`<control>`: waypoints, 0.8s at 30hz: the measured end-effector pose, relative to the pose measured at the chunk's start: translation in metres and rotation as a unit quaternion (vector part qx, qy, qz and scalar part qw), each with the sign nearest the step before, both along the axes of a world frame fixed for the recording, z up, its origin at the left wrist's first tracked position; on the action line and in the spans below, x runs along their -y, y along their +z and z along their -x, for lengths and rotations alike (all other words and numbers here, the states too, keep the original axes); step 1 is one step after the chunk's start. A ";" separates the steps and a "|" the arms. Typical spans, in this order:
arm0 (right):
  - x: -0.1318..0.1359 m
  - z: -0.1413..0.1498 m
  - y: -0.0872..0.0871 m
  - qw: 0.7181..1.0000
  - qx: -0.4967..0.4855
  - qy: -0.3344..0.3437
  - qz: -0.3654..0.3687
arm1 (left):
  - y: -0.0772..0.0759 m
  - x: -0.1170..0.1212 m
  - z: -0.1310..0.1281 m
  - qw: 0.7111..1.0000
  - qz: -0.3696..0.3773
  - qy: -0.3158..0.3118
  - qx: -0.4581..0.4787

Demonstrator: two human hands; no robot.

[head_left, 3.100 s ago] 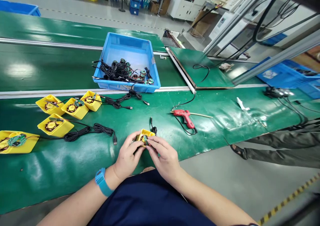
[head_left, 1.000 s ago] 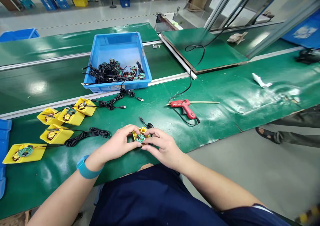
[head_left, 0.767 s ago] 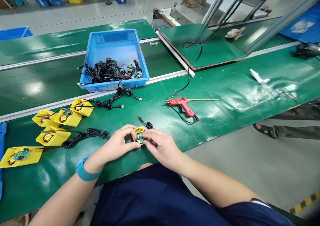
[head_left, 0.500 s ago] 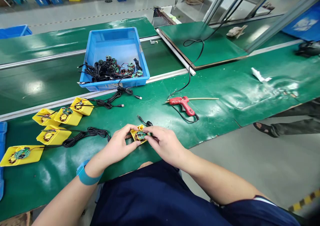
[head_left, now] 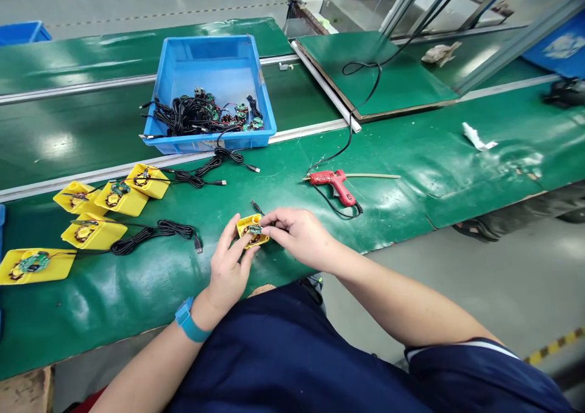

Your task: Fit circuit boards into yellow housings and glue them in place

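My left hand (head_left: pixel 231 261) is closed round a small yellow plastic housing (head_left: pixel 245 223), with one finger reaching inside it. My right hand (head_left: pixel 299 233) pinches the edge of a green circuit board (head_left: pixel 255 229), which sits tilted at the housing's mouth. A copper-wound coil shows in part below the board, beside my left finger. Behind my hands a black cable end (head_left: pixel 257 208) lies on the green bench; the rest of that cable is mostly hidden by my right hand. Further right lies a red hot glue gun (head_left: pixel 336 186) with a glue stick in its back.
Several yellow housings (head_left: pixel 98 236) with coils, boards and bundled black USB cables (head_left: pixel 159 230) lie at the left. A blue bin (head_left: pixel 214 140) of cabled boards stands behind. The glue gun's cord (head_left: pixel 350 139) crosses the bench. A white scrap (head_left: pixel 475 137) lies right. A person's leg (head_left: pixel 525 212) shows beyond the edge.
The board, lying flat in the housing half a second ago, now stands tilted up in my right fingers. My left hand has turned more upright, a finger moving into the housing. The view has shifted slightly.
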State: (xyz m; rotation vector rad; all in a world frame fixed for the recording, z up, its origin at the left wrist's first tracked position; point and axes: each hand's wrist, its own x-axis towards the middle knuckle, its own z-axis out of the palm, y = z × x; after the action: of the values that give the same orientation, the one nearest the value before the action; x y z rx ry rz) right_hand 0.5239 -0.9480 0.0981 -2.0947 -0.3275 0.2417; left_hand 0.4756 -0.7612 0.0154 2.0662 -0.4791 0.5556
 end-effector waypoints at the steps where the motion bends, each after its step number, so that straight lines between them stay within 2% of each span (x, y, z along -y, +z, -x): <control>1: 0.000 0.000 0.000 1.000 0.005 0.002 0.004 | -0.003 -0.001 0.000 1.000 0.001 0.001 0.008; 7: 0.003 -0.002 -0.003 0.996 0.072 0.048 0.013 | -0.006 -0.006 -0.003 0.997 -0.044 -0.018 0.064; 11: 0.002 -0.004 -0.007 0.990 0.108 0.087 0.033 | -0.005 -0.012 -0.009 0.994 -0.075 -0.046 0.069; 16: -0.004 -0.010 -0.004 0.989 0.100 0.098 0.051 | -0.007 -0.017 -0.007 0.995 -0.066 -0.052 0.050; 20: -0.006 -0.012 -0.001 0.991 0.083 0.091 0.054 | -0.008 -0.021 -0.006 0.991 -0.100 -0.065 0.067; 24: -0.003 -0.006 -0.004 0.986 0.115 0.103 0.060 | -0.007 -0.024 -0.006 0.987 -0.120 -0.070 0.076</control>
State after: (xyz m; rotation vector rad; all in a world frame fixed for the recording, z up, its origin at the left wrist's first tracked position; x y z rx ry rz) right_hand 0.5299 -0.9451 0.0936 -2.2140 -0.6851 0.1428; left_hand 0.4813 -0.7375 0.0081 2.2045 -0.8092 0.5979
